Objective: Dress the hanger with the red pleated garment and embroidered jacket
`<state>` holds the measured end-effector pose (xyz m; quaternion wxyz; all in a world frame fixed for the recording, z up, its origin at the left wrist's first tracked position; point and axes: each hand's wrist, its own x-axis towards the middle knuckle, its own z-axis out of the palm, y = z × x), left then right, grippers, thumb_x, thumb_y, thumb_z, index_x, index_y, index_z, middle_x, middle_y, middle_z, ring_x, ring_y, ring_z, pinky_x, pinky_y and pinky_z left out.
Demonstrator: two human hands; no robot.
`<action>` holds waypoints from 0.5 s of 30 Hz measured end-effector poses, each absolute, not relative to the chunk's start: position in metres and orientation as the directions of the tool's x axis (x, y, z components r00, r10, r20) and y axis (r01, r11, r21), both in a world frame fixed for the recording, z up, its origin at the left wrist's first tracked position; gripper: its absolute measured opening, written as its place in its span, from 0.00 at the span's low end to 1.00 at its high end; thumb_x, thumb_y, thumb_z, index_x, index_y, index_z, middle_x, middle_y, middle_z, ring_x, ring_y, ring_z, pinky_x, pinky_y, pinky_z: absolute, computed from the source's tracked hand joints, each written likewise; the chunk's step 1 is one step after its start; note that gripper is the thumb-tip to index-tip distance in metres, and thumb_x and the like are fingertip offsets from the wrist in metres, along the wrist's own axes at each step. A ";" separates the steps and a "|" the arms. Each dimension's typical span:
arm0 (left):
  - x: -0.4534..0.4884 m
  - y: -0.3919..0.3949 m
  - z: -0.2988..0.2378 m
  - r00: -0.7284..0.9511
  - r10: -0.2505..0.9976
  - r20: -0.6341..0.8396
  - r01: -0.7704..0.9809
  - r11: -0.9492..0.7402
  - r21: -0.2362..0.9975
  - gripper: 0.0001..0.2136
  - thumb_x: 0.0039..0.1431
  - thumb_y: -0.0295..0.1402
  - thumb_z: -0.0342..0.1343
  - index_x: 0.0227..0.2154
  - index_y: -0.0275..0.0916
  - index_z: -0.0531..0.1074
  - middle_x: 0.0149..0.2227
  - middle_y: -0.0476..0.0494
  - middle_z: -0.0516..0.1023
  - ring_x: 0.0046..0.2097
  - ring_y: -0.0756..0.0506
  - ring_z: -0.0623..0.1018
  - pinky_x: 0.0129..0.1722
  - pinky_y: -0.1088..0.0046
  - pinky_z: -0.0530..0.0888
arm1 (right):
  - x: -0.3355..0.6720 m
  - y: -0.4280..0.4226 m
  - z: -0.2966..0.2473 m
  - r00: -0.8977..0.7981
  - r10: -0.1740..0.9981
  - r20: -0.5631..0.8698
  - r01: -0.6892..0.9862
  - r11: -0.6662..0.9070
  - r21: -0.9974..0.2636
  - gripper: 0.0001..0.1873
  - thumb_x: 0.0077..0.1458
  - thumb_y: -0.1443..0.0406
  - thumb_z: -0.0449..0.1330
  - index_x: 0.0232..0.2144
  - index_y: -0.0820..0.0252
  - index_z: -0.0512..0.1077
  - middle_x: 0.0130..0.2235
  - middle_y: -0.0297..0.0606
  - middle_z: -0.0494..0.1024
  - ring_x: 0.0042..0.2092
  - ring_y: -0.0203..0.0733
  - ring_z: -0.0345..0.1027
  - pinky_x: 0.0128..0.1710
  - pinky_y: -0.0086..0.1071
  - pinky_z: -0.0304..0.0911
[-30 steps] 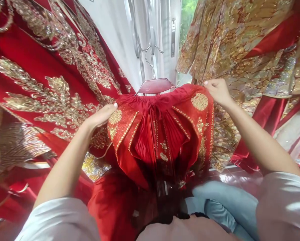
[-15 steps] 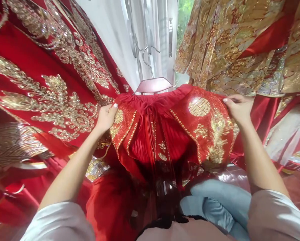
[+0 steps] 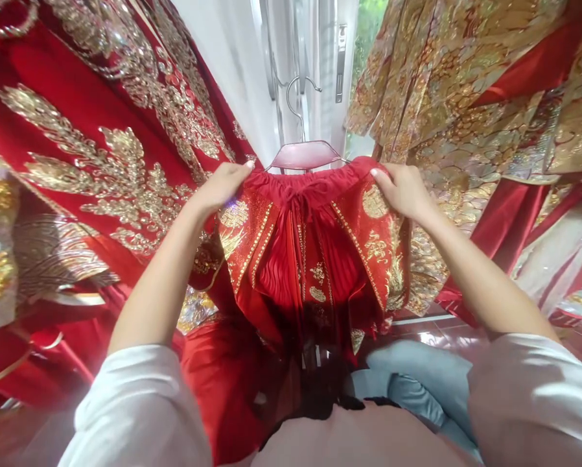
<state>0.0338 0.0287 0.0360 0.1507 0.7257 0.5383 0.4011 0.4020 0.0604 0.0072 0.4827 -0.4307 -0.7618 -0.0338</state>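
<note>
A red skirt (image 3: pixel 315 250) with a gathered waistband, gold embroidery and beaded edging hangs in front of me on a clothes hanger (image 3: pixel 304 155). The hanger's metal hook points up and catches on nothing I can see. At the waistband's left end, my left hand (image 3: pixel 223 185) is closed on the fabric, thumb on top. My right hand (image 3: pixel 406 189) pinches the waistband's right end, beside a round gold motif. The fingers of both hands are partly hidden behind the cloth. A tied cord dangles from the middle of the waistband.
Red garments with heavy gold beading (image 3: pixel 120 168) hang close on the left. Gold patterned garments (image 3: pixel 466 130) fill the right side. White curtains (image 3: pixel 223 58) and a door frame with a lock (image 3: pixel 340 65) stand behind. My legs in light blue trousers (image 3: pixel 417 373) are below.
My right hand has moved inward along the waistband, nearer the hanger. My left hand has also come closer to the middle. The skirt's top edge is now bunched narrower.
</note>
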 end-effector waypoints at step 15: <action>0.022 0.042 0.024 0.213 0.840 0.500 0.629 -0.509 0.587 0.18 0.49 0.47 0.58 0.26 0.34 0.72 0.25 0.46 0.73 0.27 0.50 0.71 0.27 0.75 0.68 | 0.416 0.097 0.028 -0.390 0.833 0.393 0.469 0.547 -0.694 0.31 0.40 0.37 0.59 0.14 0.56 0.63 0.15 0.31 0.61 0.24 0.32 0.51 0.28 0.32 0.51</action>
